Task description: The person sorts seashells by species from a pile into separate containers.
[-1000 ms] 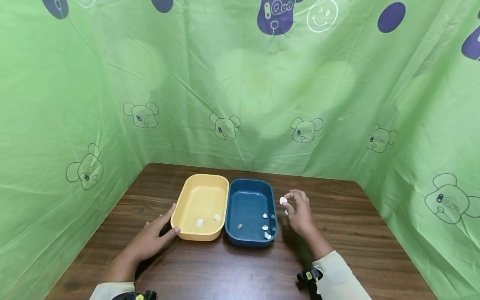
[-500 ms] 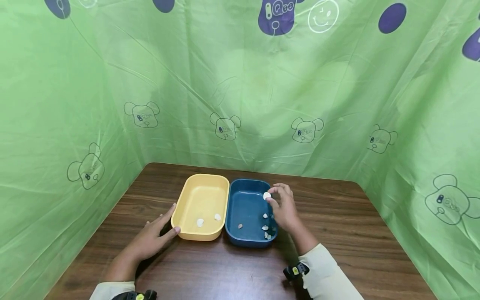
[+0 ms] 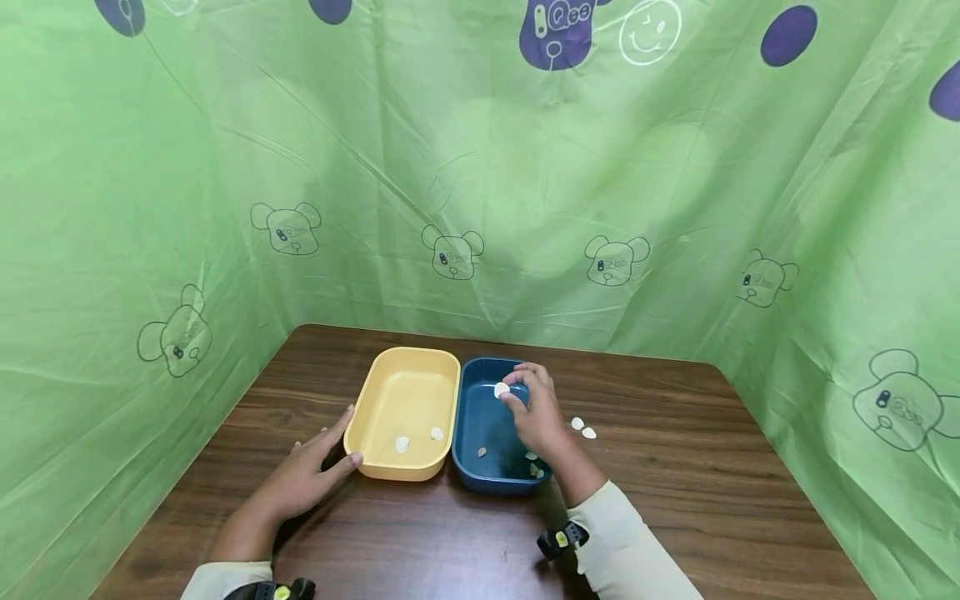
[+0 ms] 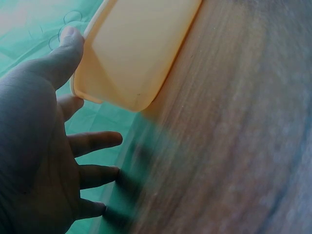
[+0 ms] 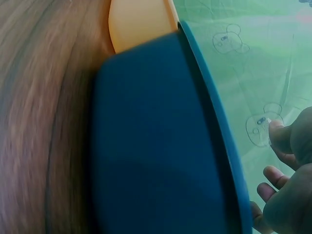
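Observation:
My right hand (image 3: pixel 540 417) pinches a small flat white shell (image 3: pixel 502 390) between thumb and fingertips, over the far part of the blue tray (image 3: pixel 480 421). In the right wrist view, the fingers curl beyond the blue tray's rim; the shell hardly shows there. My left hand (image 3: pixel 303 477) touches the near left corner of the yellow tray (image 3: pixel 405 392) with thumb and index finger. Its other fingers are spread fairly straight in the left wrist view. Two white shells lie in the yellow tray, one being this shell (image 3: pixel 402 444). Inside the blue tray are a brownish shell (image 3: pixel 482 452) and several pale ones, partly shaded by my right arm.
Both trays stand side by side on a dark wooden table (image 3: pixel 675 467). To the right of the blue tray, two white shells (image 3: pixel 582 428) lie on the wood. A green printed curtain (image 3: pixel 480 183) encloses the table's back and sides.
My right hand has carried the white shell left from beside the blue tray to above its inside, uncovering two shells on the table. My left hand stays at the yellow tray.

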The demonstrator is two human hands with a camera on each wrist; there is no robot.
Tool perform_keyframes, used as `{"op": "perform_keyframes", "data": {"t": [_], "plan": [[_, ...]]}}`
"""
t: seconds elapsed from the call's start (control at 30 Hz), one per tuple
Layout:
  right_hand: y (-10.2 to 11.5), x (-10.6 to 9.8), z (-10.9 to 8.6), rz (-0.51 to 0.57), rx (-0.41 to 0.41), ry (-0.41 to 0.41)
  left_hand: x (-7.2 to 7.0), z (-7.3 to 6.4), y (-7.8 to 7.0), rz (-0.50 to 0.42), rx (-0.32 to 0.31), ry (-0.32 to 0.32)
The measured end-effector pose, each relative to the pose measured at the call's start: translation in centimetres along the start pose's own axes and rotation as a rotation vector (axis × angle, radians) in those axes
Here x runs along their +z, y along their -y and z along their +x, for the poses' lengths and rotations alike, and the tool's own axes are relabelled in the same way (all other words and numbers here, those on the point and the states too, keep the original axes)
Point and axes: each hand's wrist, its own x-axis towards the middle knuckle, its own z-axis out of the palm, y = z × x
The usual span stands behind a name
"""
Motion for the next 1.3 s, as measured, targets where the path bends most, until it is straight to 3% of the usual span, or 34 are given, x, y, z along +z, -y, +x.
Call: {"op": "perform_keyframes", "data": {"t": [0.83,1.3], "plan": [[3.8,5.1,0.3,0.003,0.078,0.119,-0.1,0.0,-0.2,0.029,0.008,-0.003],[4.4,5.8,0.2,0.045,-0.02,0.176,0.0,0.0,0.1,0.03,0.007,-0.01]]}}
